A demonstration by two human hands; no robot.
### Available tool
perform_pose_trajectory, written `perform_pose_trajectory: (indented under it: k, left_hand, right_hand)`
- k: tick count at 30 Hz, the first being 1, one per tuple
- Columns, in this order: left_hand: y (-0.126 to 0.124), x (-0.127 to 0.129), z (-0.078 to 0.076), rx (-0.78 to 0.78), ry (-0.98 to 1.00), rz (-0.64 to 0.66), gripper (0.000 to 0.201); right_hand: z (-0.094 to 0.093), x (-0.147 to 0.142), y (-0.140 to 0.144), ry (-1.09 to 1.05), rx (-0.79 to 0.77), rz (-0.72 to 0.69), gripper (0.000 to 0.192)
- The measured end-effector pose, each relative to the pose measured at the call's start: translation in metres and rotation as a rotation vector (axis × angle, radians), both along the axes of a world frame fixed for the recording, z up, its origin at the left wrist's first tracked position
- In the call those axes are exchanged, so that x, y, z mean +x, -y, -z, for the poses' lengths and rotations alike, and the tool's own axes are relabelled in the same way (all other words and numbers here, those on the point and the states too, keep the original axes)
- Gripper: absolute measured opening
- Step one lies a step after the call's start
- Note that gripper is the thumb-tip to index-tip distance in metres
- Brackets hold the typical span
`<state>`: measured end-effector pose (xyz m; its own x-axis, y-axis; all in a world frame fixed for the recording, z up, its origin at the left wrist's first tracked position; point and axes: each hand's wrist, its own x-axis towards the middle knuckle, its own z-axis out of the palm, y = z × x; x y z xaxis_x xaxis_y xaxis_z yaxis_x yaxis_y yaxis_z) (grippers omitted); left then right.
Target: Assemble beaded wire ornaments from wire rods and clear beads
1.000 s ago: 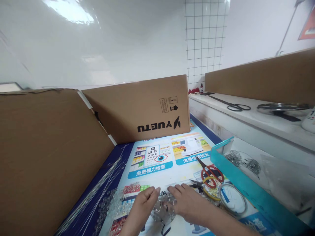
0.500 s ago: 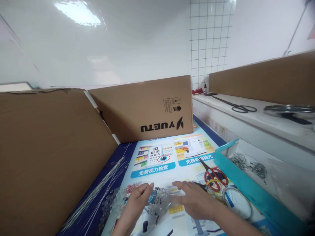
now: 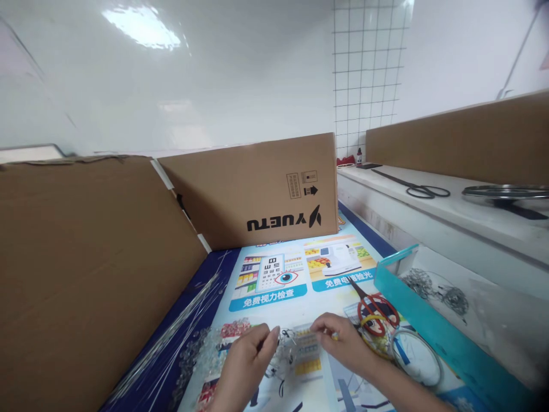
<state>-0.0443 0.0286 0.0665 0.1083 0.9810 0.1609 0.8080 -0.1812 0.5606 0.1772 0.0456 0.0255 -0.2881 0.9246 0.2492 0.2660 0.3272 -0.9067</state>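
Toward the worktop's near edge, a see-through, dark-looped wiry bundle sits between the hands. The left hand's fingers appear to pinch its edge; what the right hand's curled fingers hold, I can't tell. Likely delicate handwork, calling next for steadiness.

Clear, wiry piece with dark bits
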Motion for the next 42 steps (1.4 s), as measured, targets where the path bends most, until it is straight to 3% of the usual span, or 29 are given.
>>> perform_pose_trajectory:
  k: [3,8,14,18,26,30,33,36,40,42]
  left_hand:
    - [0.008,0.007,-0.004,0.088,-0.124,0.042,0.036]
    - [0.015,0.016,-0.003,0.186,-0.282,0.112,0.035]
    - [0.020,0.027,-0.001,0.322,-0.356,0.208,0.031]
    - [0.023,0.033,0.002,0.394,-0.379,0.243,0.029]
    - [0.029,0.042,0.007,0.506,-0.429,0.320,0.029]
    - [0.030,0.044,0.009,0.550,-0.483,0.321,0.029]
    - [0.029,0.040,0.005,0.497,-0.479,0.311,0.030]
    - [0.026,0.032,0.000,0.362,-0.440,0.278,0.031]
    - [0.019,0.019,-0.005,0.112,-0.317,0.208,0.035]
    - [0.014,0.014,-0.007,0.010,-0.196,0.167,0.037]
  right_hand:
    - [-0.008,-0.007,0.008,-0.028,-0.101,0.011,0.021]
    - [-0.019,-0.014,0.018,-0.066,-0.198,-0.109,0.022]
    - [-0.009,-0.023,0.023,0.055,-0.109,-0.052,0.034]
    - [-0.003,-0.028,0.024,0.196,-0.020,0.001,0.028]
    - [-0.007,-0.031,0.026,0.483,-0.047,0.093,0.021]
    - [-0.006,-0.034,0.026,0.515,-0.006,0.101,0.025]
    - [-0.007,-0.033,0.025,0.450,0.012,0.044,0.023]
    - [-0.012,-0.025,0.021,0.326,-0.052,-0.098,0.025]
    - [-0.019,-0.006,0.012,0.059,-0.243,-0.476,0.052]
    - [-0.019,0.000,0.008,-0.021,-0.298,-0.531,0.061]
